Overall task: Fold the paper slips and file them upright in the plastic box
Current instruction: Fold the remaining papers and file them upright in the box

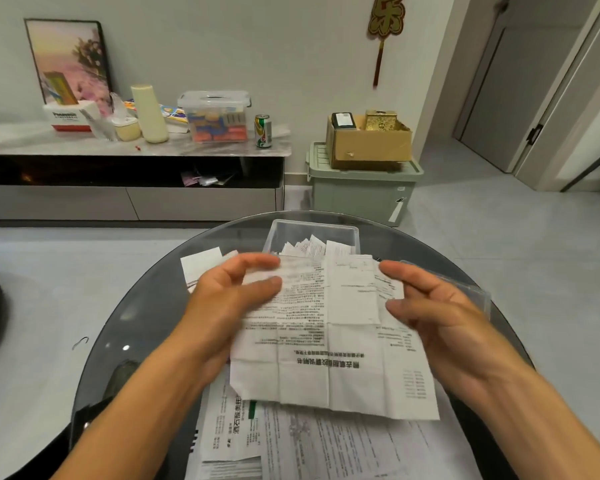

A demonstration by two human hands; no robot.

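Note:
A large creased printed paper slip (329, 344) is held spread out above the round glass table (142, 327). My left hand (229, 299) pinches its upper left edge between thumb and fingers. My right hand (437, 310) grips its upper right edge the same way. Behind the sheet stands the clear plastic box (314, 233), with several folded slips (309, 247) upright inside. More unfolded printed slips (291, 441) lie flat on the table under the held sheet.
A clear plastic lid (465, 289) lies on the table right of my right hand. A small white paper (201, 265) lies left of the box. Beyond the table are a low cabinet (129, 199) and a green storage bin (361, 195) with a cardboard box on top.

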